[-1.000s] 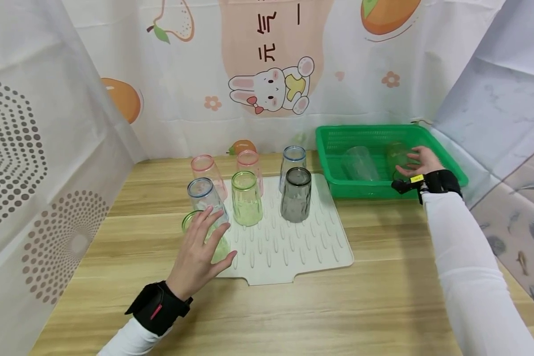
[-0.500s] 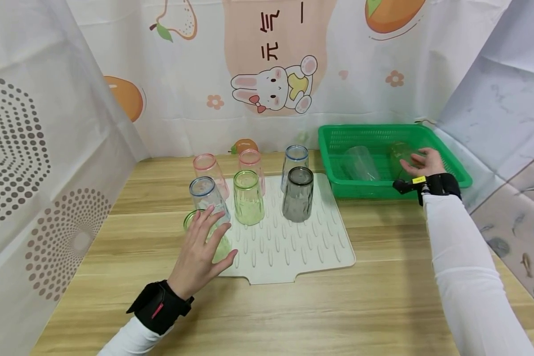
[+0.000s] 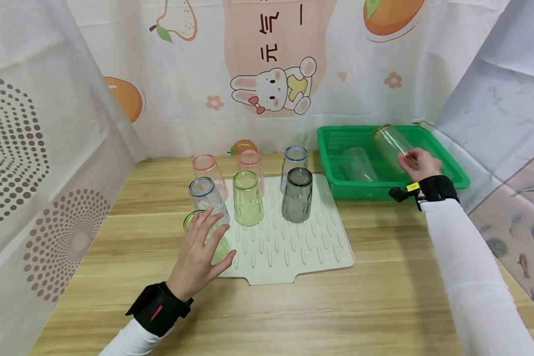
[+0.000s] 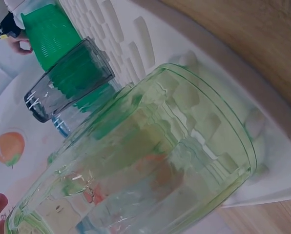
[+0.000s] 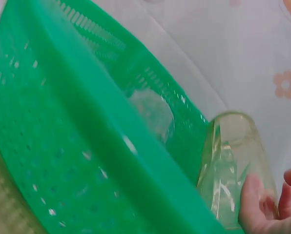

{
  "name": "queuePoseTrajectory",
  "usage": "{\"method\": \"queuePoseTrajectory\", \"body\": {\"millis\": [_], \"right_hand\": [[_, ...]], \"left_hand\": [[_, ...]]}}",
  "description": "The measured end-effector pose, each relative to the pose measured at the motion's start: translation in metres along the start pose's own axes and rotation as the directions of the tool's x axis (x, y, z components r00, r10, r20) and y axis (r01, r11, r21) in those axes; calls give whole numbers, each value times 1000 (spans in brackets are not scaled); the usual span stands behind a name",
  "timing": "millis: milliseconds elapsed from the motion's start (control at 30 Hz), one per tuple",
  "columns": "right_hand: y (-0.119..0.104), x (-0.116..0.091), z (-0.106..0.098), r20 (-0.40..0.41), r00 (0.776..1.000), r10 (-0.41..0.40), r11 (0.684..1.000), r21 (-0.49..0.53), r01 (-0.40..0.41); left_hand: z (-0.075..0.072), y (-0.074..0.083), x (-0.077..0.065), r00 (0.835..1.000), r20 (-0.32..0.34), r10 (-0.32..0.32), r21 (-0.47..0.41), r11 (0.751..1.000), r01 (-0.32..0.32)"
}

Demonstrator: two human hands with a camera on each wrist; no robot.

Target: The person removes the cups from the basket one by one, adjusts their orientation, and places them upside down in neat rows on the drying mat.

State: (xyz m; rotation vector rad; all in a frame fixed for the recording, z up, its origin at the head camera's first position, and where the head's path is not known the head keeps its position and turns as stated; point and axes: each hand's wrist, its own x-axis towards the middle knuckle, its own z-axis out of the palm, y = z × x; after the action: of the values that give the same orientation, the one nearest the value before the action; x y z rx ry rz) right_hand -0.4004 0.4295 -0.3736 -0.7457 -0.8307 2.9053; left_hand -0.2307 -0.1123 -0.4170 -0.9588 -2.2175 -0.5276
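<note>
My right hand [image 3: 420, 164] pinches a pale yellow glass [image 3: 391, 143] near one end. It is tilted over the green basket [image 3: 353, 190], its amber-rimmed end towards the back left. In the right wrist view, thumb and fingers lie around the yellow glass [image 5: 231, 161]. Another clear glass [image 3: 358, 163] lies in the basket. Left of centre, my left hand [image 3: 198, 252] has spread, loosely bent fingers beside a green glass [image 3: 222, 247], partly hidden behind it. In the left wrist view that green glass [image 4: 150, 146] stands close by; whether the fingers touch it cannot be told.
A white ridged drying mat [image 3: 267, 257] bears several upside-down glasses, among them a grey glass [image 3: 297, 198], a second green glass [image 3: 248, 200] and a blue-rimmed glass [image 3: 210, 198]. Pink-rimmed glasses stand behind. A printed curtain [image 3: 173, 99] hangs at the table's back.
My right hand has taken hold of the yellow glass and raised it from lying in the basket to a tilt above it. My left hand has stayed in place.
</note>
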Motion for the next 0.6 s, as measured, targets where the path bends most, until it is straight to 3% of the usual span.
{"method": "queuePoseTrajectory", "body": {"millis": [367,467,600], "right_hand": [[11,-25,22,242,970,30,999,22,-36],[18,-37,32,314,949,18,1000,8,-21],[31,-58,45,433,901,13,999,-45,7]], "left_hand": [[2,5,4,995,-92,30,1,1000,-30],[3,8,9,988,-148,40,-15,999,-43],[5,16,20,972,-231,35,-61,997,-51]]}}
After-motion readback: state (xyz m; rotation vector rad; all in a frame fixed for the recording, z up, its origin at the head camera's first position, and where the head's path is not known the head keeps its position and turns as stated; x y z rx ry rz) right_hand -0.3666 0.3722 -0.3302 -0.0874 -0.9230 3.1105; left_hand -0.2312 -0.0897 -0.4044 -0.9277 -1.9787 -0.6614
